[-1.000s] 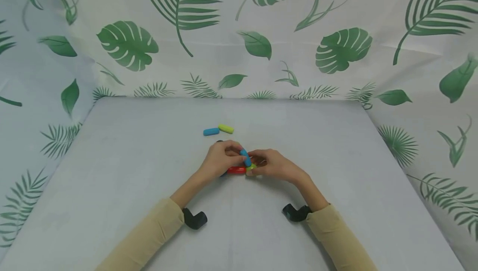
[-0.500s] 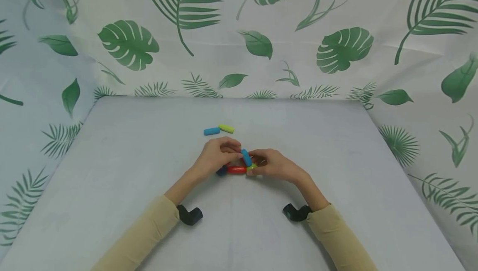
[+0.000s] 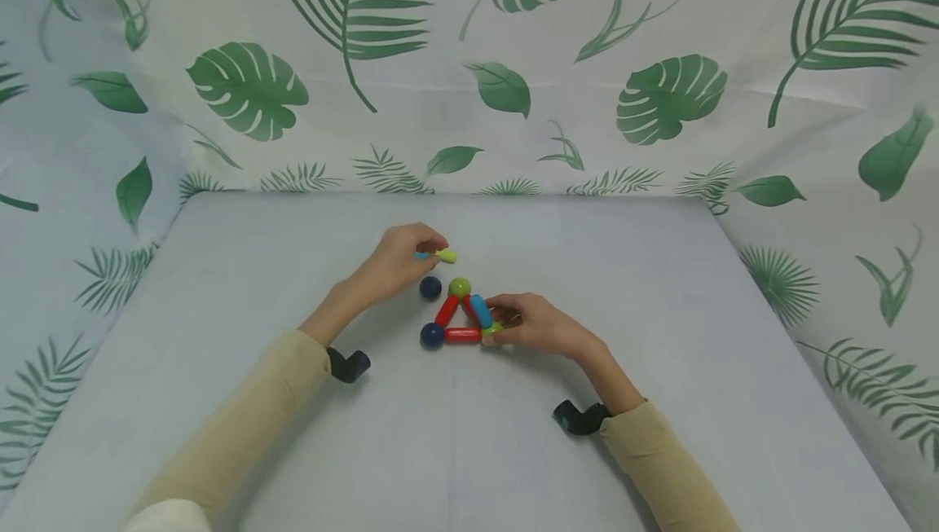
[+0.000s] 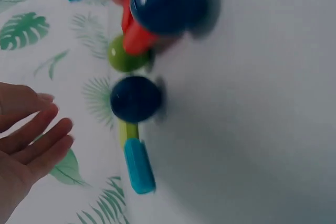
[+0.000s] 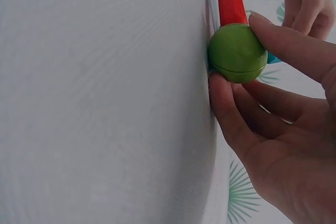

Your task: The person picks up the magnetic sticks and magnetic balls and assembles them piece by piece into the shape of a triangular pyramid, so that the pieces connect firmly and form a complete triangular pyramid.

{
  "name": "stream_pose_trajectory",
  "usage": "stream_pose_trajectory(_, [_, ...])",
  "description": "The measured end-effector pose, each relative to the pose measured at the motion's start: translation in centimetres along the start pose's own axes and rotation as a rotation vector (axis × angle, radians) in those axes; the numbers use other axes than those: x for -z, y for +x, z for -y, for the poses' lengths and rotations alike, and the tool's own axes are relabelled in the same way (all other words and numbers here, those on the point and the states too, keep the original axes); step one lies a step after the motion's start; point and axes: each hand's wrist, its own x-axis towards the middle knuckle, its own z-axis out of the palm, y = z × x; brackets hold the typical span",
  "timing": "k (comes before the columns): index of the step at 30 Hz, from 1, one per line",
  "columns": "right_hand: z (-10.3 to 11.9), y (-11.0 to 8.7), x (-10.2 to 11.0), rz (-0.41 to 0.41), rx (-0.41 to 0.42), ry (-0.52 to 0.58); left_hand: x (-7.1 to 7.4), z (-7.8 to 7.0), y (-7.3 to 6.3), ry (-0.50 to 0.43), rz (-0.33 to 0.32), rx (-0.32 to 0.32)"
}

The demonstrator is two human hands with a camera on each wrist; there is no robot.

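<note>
Right hand locked in at the near right corner, thumb and fingers pinching a green ball low against the pale surface. From that ball a blue rod rises at a tilt, its upper end joined to nothing! It belongs to a triangle in the middle of the surface: the near red rod runs left to a navy ball, the left red rod goes from there to the far green ball, and the right red rod shows partly behind the blue one.

Over to the left hand, out at the far side, fingers loosely extended and gripping nothing, poised over two loose pieces: a yellow-green rod on the right and a loose blue rod on the left, lying nearly end to end. Just nearer sits a spare navy ball, to the left of the triangle's far corner and apart from it.

Beige sleeves on both arms, a bent black piece at each wrist, and beyond it all, a white backdrop printed with green leaves.
</note>
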Motion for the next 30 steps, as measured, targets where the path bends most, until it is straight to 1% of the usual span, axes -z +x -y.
stream_pose_trajectory(2, [-0.1,0.0,0.0,0.001,-0.005,-0.001,0.2,0.7,1.1,0.078,0.022,-0.037])
stream_pose_trajectory(4, [-0.1,0.0,0.0,0.000,-0.007,-0.001,0.2,1.3,2.1,0.133,0.053,-0.051])
stream_pose_trajectory(6, [-0.2,0.0,0.0,-0.002,-0.006,-0.002,0.0,1.9,3.1,0.165,0.101,-0.050])
stream_pose_trajectory(10, [-0.3,0.0,-0.1,-0.003,-0.017,-0.001,-0.7,3.0,4.5,0.218,0.212,-0.024])
stream_pose_trajectory(13, [-0.3,0.0,-0.2,-0.005,-0.018,-0.004,-1.2,3.5,5.0,0.261,0.261,-0.018])
stream_pose_trajectory(19, [-0.1,0.2,-0.2,-0.001,-0.016,-0.009,-1.5,3.8,5.2,0.348,0.270,-0.045])
stream_pose_trajectory(24, [0.1,0.1,-0.2,-0.002,-0.022,-0.007,-1.7,4.0,5.1,0.365,0.254,-0.072])
stream_pose_trajectory(26, [0.1,0.1,-0.2,-0.002,-0.023,-0.003,-1.8,3.9,5.0,0.364,0.244,-0.071])
stream_pose_trajectory(30, [0.1,0.0,-0.1,-0.001,-0.025,0.001,-1.6,3.3,4.4,0.318,0.207,-0.058])
